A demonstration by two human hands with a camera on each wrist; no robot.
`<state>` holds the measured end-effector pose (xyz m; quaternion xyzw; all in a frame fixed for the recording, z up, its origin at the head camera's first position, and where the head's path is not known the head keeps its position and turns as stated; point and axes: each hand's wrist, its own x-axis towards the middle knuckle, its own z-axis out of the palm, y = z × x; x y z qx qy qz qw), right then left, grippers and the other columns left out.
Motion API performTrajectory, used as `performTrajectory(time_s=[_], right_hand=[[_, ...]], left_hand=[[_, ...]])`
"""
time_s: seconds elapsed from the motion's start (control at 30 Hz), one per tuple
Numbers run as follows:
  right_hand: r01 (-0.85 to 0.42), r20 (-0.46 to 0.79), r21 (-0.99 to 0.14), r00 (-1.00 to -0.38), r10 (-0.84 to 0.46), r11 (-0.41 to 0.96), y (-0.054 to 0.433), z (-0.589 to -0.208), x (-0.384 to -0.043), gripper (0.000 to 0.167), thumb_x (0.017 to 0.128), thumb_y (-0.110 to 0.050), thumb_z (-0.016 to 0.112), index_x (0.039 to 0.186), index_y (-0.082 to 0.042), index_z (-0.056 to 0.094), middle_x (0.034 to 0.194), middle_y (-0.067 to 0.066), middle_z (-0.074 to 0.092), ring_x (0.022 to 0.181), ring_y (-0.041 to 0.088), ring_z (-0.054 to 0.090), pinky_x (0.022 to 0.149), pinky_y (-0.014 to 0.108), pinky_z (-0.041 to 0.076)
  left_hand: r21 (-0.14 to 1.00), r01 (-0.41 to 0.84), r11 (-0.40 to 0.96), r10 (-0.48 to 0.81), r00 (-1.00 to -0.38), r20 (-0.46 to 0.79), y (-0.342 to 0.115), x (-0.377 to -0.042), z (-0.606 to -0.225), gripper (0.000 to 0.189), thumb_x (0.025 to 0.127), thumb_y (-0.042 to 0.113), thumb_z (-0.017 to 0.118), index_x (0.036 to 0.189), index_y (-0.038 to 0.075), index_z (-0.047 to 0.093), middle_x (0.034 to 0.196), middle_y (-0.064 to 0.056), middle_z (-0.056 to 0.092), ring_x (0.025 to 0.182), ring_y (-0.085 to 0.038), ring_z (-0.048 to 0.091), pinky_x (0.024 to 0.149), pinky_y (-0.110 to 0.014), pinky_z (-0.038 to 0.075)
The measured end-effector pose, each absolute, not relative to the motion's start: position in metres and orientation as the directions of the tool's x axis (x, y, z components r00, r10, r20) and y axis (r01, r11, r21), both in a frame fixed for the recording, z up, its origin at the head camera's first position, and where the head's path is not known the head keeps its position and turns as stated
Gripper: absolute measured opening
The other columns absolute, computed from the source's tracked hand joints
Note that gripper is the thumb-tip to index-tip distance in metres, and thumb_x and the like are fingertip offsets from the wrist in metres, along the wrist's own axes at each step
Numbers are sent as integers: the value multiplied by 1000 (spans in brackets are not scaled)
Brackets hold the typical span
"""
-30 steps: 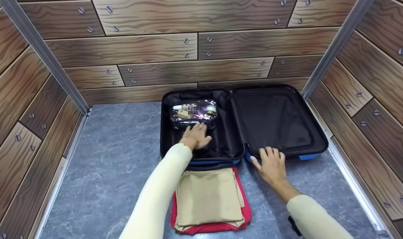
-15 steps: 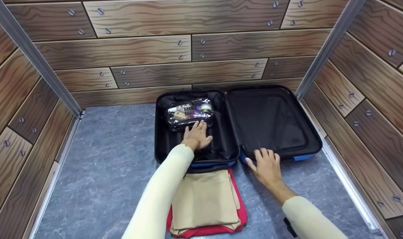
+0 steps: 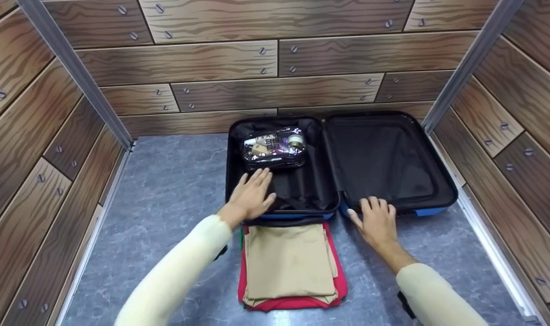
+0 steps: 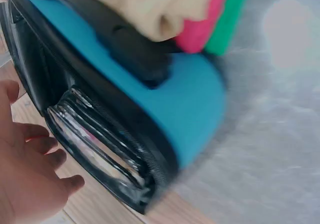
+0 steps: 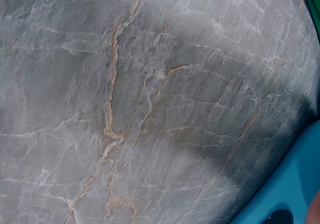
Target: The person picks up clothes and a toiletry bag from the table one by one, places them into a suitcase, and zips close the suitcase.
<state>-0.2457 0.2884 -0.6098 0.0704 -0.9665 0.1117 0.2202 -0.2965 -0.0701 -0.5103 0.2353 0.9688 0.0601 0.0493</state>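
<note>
An open suitcase with a black lining and blue shell lies flat, its base [image 3: 297, 188] on the left and its lid [image 3: 388, 158] on the right. Inside the base, toward the back, sits a clear toiletry pouch [image 3: 275, 148] with small containers in it. My left hand [image 3: 251, 194], fingers straight and spread, is over the base's near left part, just short of the pouch. In the left wrist view that hand [image 4: 30, 174] holds nothing. The fingers of my right hand [image 3: 378, 222] rest on the lid's near rim, thumb spread out beside it.
Folded clothes, beige [image 3: 288, 262] over red [image 3: 340, 283] with some green, lie stacked right before the suitcase on the grey marbled floor [image 3: 175, 190]. A black handle [image 4: 120, 39] juts toward them. Wood-patterned walls [image 3: 220, 59] stand behind and at both sides.
My left hand has drawn back from the pouch toward the base's near left edge. The pouch now sits straighter and slightly farther back. My right hand stays on the lid rim.
</note>
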Motion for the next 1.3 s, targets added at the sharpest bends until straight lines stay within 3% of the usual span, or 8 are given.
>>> performTrajectory(time_s=[0.2, 0.33, 0.5, 0.67, 0.9, 1.17, 1.3], right_hand=[[-180, 435, -192, -897, -81, 965, 289, -607, -247, 46, 94, -45, 62, 109, -1, 60, 113, 22, 57, 108, 44, 50, 93, 60, 34], [-175, 397, -192, -914, -86, 966, 288, -602, -249, 47, 96, -45, 60, 110, 0, 58, 114, 22, 56, 110, 45, 49, 95, 61, 34], [-168, 386, -221, -920, -72, 961, 283, -589, -247, 45, 97, -42, 59, 109, 1, 56, 113, 23, 54, 110, 44, 48, 96, 60, 34], [-263, 507, -257, -856, -102, 930, 261, -579, -237, 35, 94, -33, 63, 106, 0, 59, 109, 19, 58, 105, 40, 51, 90, 55, 36], [-425, 510, -208, -816, -273, 881, 220, -585, -215, 22, 92, -27, 64, 98, -6, 63, 95, 10, 62, 90, 32, 55, 76, 47, 39], [-402, 493, -119, -817, -298, 908, 198, -598, -204, 26, 90, -30, 69, 84, -7, 59, 84, 10, 58, 80, 32, 53, 68, 44, 41], [-385, 456, -159, -845, -278, 909, 190, -603, -200, 29, 88, -31, 71, 89, -3, 62, 86, 13, 62, 83, 34, 55, 73, 47, 46]], left_hand=[[225, 470, 854, 453, -883, 124, -105, -266, -525, 63, 103, 36, 44, 154, 2, 33, 163, -12, 29, 152, -28, 23, 122, -51, 17], [232, 500, 834, 437, -856, 276, -122, -248, -540, 58, 99, 27, 52, 148, -2, 42, 153, -18, 44, 145, -33, 37, 118, -52, 27], [202, 543, 815, 409, -787, 462, -134, -230, -559, 47, 89, 19, 65, 130, -3, 56, 128, -18, 60, 122, -35, 56, 106, -49, 42], [139, 551, 823, 370, -705, 605, -135, -219, -570, 32, 80, 15, 70, 109, 3, 63, 110, -12, 62, 106, -32, 58, 93, -47, 45], [147, 511, 847, 349, -743, 571, -125, -207, -581, 27, 80, 17, 72, 102, 6, 64, 94, -7, 61, 85, -28, 56, 72, -40, 42], [111, 486, 867, 365, -772, 521, -110, -199, -593, 18, 82, 20, 71, 91, 6, 63, 84, -8, 60, 77, -28, 56, 66, -40, 42], [99, 473, 875, 370, -787, 493, -105, -197, -598, 19, 83, 22, 71, 90, 6, 61, 84, -9, 62, 77, -29, 57, 66, -40, 45]])
